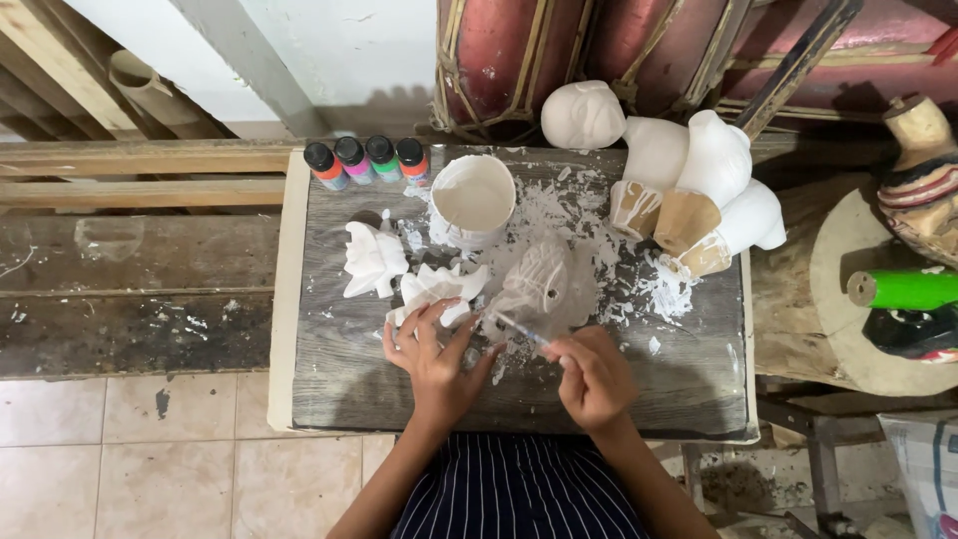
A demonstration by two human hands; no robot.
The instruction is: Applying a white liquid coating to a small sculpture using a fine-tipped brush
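On the paint-flecked board (339,379), the left hand (436,361) rests with fingers spread, touching a white plaster figure (436,287). The right hand (593,377), just beside, is closed around a thin brush (519,328) angled toward that figure.

Matt white plaster figurines (374,262), chalky. Rough weathered wood counter (639,369) w/ plaster flecks. Glossy plastic paint bottles (366,162). Smooth white cup (472,200). Striped cloth apron (519,489).
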